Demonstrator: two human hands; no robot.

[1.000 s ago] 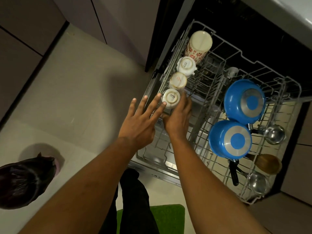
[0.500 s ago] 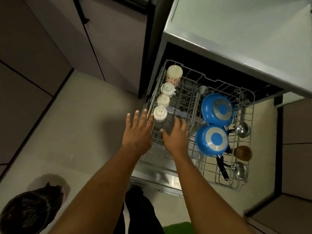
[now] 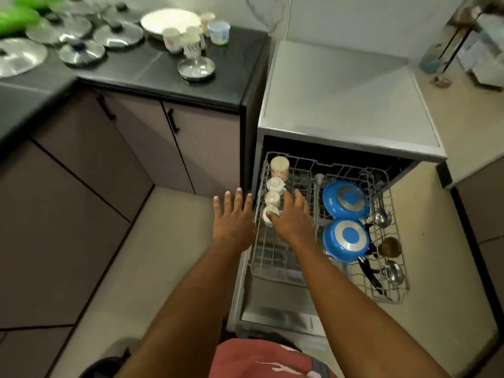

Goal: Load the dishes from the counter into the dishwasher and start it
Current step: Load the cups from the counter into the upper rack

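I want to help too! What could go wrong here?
The right hand is right at the nearest cup in the rack; a bump might tip it. The rack and door stick out low in front of the person, so someone could trip. More cups wait on the counter and could be dropped while carried.

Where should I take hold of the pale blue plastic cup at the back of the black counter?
Take the pale blue plastic cup round its side wall, coming from its right. It appears to stand upright, bare black counter lies on that side, and white cups crowd its left.
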